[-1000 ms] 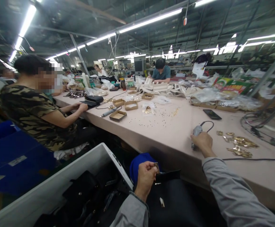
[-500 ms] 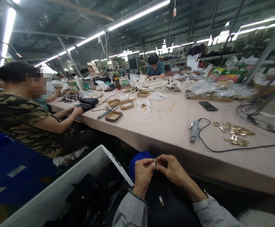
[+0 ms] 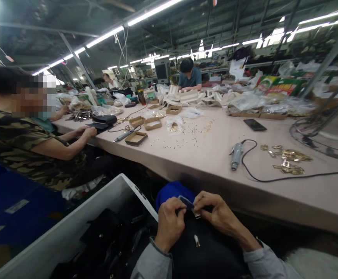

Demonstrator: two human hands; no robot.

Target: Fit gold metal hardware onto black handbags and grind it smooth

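Note:
My left hand (image 3: 170,223) is closed, pinching one end of a small dark strip (image 3: 186,202) with a pale, film-like edge. My right hand (image 3: 215,213) pinches at the strip's other end, where a small gold-coloured metal fitting (image 3: 197,214) shows under the fingertips. How strip and fitting join is hidden by the fingers. Below both hands, a black leather-like piece (image 3: 212,255) lies across my lap. A second small fitting, gold and white (image 3: 197,241), sits on it. Behind my hands a blue rounded thing (image 3: 169,193) shows.
At left stands a white bin (image 3: 122,180) of black pieces. The table (image 3: 180,166) holds a powered screwdriver (image 3: 236,155) with a cord, gold hardware (image 3: 293,157), a phone (image 3: 254,124) and small boxes (image 3: 136,138). A co-worker (image 3: 55,147) sits at left, another person (image 3: 190,77) across.
My fingers have moved apart slightly, and the dark strip now shows between them. Before, a small metal fitting was held between both hands' fingertips. The view has shifted slightly.

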